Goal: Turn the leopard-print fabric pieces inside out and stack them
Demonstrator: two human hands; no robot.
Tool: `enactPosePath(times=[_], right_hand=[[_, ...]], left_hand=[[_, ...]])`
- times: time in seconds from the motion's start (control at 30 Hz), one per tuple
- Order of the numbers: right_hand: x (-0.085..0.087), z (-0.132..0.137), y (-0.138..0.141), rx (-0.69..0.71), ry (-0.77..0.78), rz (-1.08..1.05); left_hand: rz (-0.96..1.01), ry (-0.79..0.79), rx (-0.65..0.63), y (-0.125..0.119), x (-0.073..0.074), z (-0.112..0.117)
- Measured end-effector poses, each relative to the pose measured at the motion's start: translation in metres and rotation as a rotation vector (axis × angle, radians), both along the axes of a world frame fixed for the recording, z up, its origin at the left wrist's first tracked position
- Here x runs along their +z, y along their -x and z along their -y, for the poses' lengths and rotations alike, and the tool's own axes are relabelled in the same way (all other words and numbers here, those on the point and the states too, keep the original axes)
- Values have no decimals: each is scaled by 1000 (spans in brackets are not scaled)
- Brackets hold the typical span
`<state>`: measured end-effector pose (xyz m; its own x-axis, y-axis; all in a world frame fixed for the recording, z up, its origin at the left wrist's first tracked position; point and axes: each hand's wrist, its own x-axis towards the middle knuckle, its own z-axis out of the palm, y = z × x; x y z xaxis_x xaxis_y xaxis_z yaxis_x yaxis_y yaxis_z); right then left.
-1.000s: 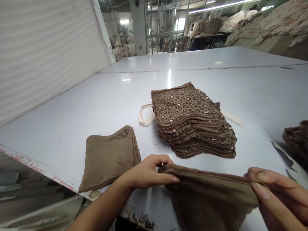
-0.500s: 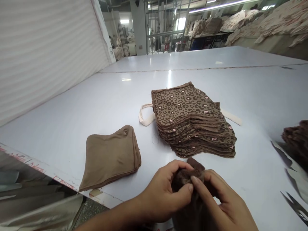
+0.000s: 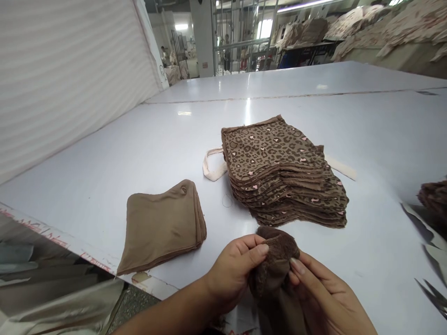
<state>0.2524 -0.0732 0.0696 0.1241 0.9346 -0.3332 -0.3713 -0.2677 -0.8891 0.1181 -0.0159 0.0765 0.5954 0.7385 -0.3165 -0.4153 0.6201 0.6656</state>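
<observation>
Between my two hands is a dark brown fabric piece (image 3: 275,279), smooth on one face and fuzzy on the other, with its upper edge folded over. My left hand (image 3: 232,267) pinches its left side between thumb and fingers. On the right side, my right hand (image 3: 323,284) grips the cloth near the fold. Just beyond the hands lies a stack of leopard-print fabric pieces (image 3: 268,151) with brown fuzzy edges. A smaller stack of plain brown fabric pieces (image 3: 160,228) rests to the left, a small round hole or mark near its top corner.
A cream strap (image 3: 211,172) pokes out from under the leopard stack. Scissors (image 3: 433,295) lie at the right edge, near paper pieces (image 3: 436,260) and a dark brown fuzzy heap (image 3: 435,197). A white quilted roll or sheet (image 3: 70,70) rises on the left of the white table (image 3: 167,139).
The bunched brown fabric is now opened out more, showing its fuzzy face and fold. My left hand has shifted slightly left, and the fingers of both hands have moved apart.
</observation>
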Motion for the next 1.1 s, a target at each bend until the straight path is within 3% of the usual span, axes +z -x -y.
enactPosePath(times=[0.13,0.2,0.27,0.37,0.47,0.63,0.77,0.83,0.93,1.0,1.1], right_hand=[[14,-1,9,-164,56,229],[22,-2,12,-105,76,251],[25,-2,11,14,76,198],[23,-2,4,85,93,68],[18,-2,0,93,122,-198],[7,-4,11,-52,111,-610],[1,-6,16,-63,113,-693],[1,-5,16,-52,115,-616],[2,-4,15,-49,70,-410],[2,-3,17,-47,34,-283],[0,0,20,10,40,-187]], left_hand=[[-390,-534,153,5,4,6],[-481,-747,212,7,6,8],[-506,-849,240,7,5,11],[-513,-846,243,8,-2,15],[-469,-716,181,7,-18,20],[-401,-614,71,3,-40,18],[-590,-714,55,8,-23,7],[-657,-868,123,13,-7,4],[-591,-1052,139,17,13,4],[-572,-1044,105,16,17,6],[-567,-876,130,12,13,8]])
